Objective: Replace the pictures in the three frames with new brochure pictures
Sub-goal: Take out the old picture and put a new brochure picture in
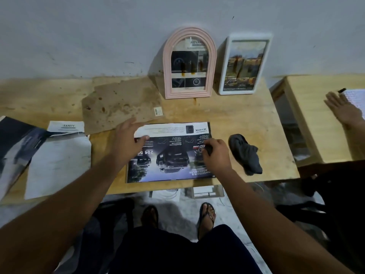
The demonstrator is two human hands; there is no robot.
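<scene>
A car brochure page lies flat near the table's front edge, over a dark frame whose edge shows beneath it. My left hand rests on the page's upper left corner with fingers spread and the thumb pressing the paper. My right hand sits on the page's right side, fingers curled round a small dark object. A pink arched frame and a white rectangular frame lean upright against the wall, each with a picture inside.
A stained brown backing board lies behind the page. Loose brochure sheets cover the table's left. A dark grey cloth lies to the right. Another person's hand rests on a second table at the right.
</scene>
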